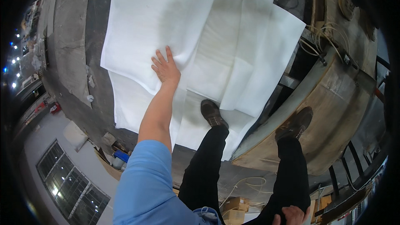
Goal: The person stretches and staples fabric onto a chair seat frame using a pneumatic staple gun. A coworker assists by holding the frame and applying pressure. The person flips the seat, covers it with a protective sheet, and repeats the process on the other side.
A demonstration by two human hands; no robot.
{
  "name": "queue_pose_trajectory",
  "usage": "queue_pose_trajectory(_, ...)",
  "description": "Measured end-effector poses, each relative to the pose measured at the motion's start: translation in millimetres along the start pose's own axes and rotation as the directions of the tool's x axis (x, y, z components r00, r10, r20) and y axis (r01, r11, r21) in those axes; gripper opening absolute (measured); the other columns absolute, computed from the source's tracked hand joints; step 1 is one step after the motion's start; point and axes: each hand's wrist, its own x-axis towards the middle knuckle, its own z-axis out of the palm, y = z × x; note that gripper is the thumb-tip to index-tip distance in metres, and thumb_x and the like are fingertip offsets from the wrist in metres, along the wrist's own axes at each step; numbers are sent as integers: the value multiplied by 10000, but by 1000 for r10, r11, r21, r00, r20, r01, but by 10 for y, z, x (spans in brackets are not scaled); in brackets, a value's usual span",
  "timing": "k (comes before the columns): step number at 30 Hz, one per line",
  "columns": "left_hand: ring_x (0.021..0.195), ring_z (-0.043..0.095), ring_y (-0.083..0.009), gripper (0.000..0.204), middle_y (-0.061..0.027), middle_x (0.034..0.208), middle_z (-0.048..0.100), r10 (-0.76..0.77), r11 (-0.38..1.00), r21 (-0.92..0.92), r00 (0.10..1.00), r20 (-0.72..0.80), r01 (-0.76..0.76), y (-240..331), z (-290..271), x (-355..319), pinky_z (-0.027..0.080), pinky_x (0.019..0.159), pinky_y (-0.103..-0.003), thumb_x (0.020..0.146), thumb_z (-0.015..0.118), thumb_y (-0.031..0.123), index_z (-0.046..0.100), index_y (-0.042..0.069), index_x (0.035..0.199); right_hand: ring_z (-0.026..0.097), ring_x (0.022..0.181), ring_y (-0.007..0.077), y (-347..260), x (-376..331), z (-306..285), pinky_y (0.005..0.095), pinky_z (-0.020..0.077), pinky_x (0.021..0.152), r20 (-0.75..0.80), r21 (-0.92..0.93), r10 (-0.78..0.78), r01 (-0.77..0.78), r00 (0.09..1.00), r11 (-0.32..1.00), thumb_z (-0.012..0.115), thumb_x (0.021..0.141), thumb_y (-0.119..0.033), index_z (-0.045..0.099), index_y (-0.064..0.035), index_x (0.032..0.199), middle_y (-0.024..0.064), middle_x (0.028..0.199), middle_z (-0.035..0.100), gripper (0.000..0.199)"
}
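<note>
My left hand (166,67) lies on the top white sheet (146,21) with its fingers spread, holding nothing. Around the hand the soft-looking sheet dips and creases. Beneath it, more white sheets (216,62) overlap in uneven layers, some folded over at the right. My right hand (293,215) is low at the picture's edge by my right thigh, partly cut off. Its visible fingers are apart and I see nothing in them. My left shoe (213,113) is on the lower part of the sheets.
My right shoe (294,124) stands on a curved brown board (329,96) with a dark gap beside it. Pale cables (329,33) loop at the upper right, near another person's shoe (345,2). Cardboard boxes (236,209) sit behind my legs. A barred window (73,179) is lower left.
</note>
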Motion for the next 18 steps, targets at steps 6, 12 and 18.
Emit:
queue_pose_trajectory(6, 1517, 250, -582, 1075, -279, 1730, 123, 23, 998, 64, 991, -133, -14, -88, 247, 165, 306, 1172, -631, 862, 766, 156, 128, 230, 1725, 684, 1050, 330, -102, 134, -26, 501, 395, 1126, 52, -55, 18, -15, 998, 998, 780, 933, -171, 746, -78, 1109, 101, 1086, 742, 202)
queue_pose_trajectory(12, 1467, 282, -657, 1036, -301, 1725, 85, 59, 994, -97, 997, 43, -54, -182, 80, 249, 352, 1167, -649, 885, 743, 101, 140, 231, 1716, 680, 1077, 318, -128, 257, -71, 510, 348, 1167, 62, -56, 3, 0, 998, 998, 784, 924, -169, 749, -79, 1102, 98, 1089, 741, 203)
queue_pose_trajectory(18, 1497, 368, -528, 1076, -308, 1669, 275, 250, 929, -263, 965, -77, -261, -839, -655, -5, 402, 1204, -491, 808, 817, 73, 211, 163, 1693, 673, 1116, 327, -15, 151, -134, 524, 303, 1209, 101, -1, 48, -49, 994, 999, 756, 947, -180, 745, -91, 1113, 105, 1125, 738, 189)
